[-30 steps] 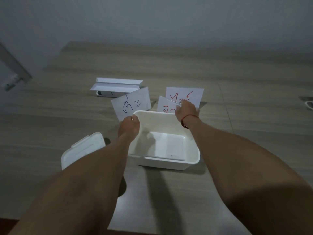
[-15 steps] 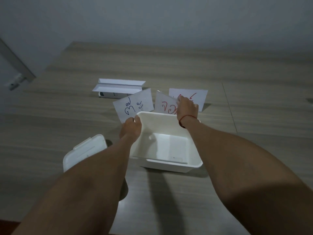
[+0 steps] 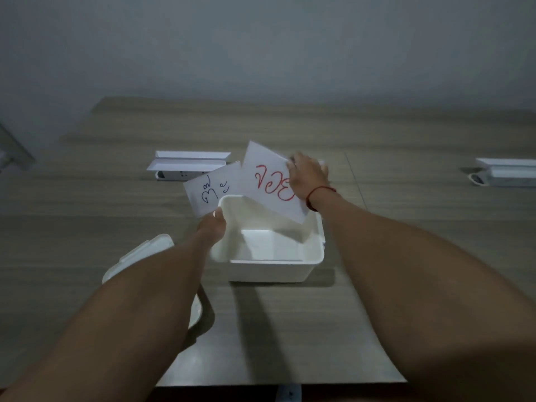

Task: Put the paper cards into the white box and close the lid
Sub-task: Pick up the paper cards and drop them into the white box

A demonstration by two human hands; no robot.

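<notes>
Both forearms reach forward over the wooden surface [image 3: 406,227] toward the open white box [image 3: 269,266]. The right hand [image 3: 309,177], wrist slightly bent and wearing a red string, has its fingers [image 3: 293,165] closed on the far edge of the card with red writing [image 3: 269,184], which is lifted and tilted over the box's far rim. The left hand [image 3: 213,227] sits at the box's near-left corner, fingers pinching the lower corner of the card with blue writing [image 3: 213,190], which lies just beyond them, beside the box. The white lid [image 3: 139,256] lies off the box, partly hidden under the left forearm. Well past the left fingers sits a folded white paper stand [image 3: 188,163].
</notes>
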